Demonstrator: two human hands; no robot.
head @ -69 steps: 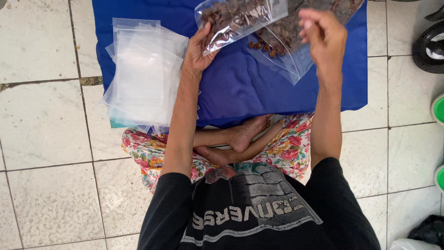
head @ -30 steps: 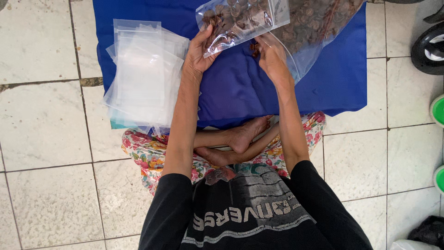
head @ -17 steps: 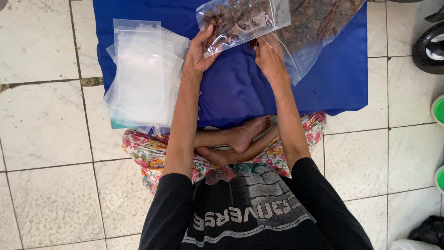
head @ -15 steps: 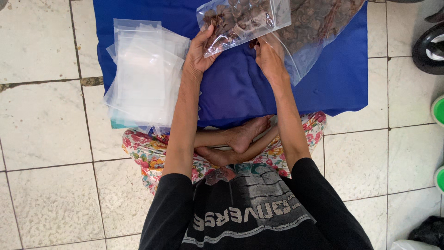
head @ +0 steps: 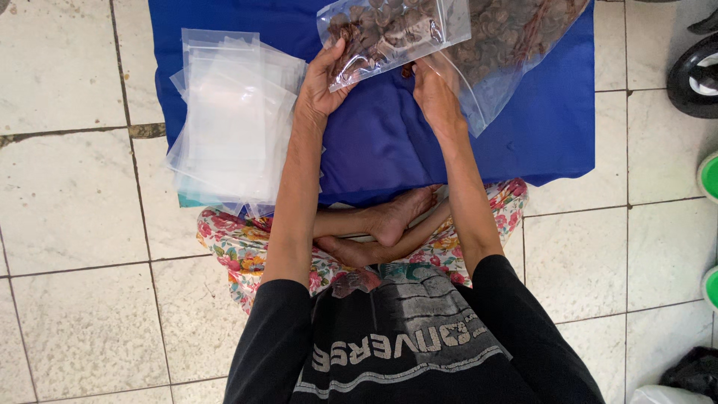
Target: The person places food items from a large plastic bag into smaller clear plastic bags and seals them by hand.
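Note:
My left hand (head: 323,84) grips the lower left edge of a small clear zip bag (head: 393,34) partly filled with brown dried pieces, held up over the blue cloth (head: 374,142). At the bag's lower right edge, my right hand (head: 436,93) pinches it. Behind the small bag lies a large clear bag (head: 516,41) full of the same brown pieces, open toward me.
A stack of empty clear zip bags (head: 232,127) lies on the cloth's left side. I sit cross-legged on a white tiled floor (head: 67,247). A dark wheel (head: 695,75) is at the right edge, green rims (head: 709,179) below it.
My right hand came down from high over the large bag to the small bag's lower right edge. The left hand and the small bag stayed almost still.

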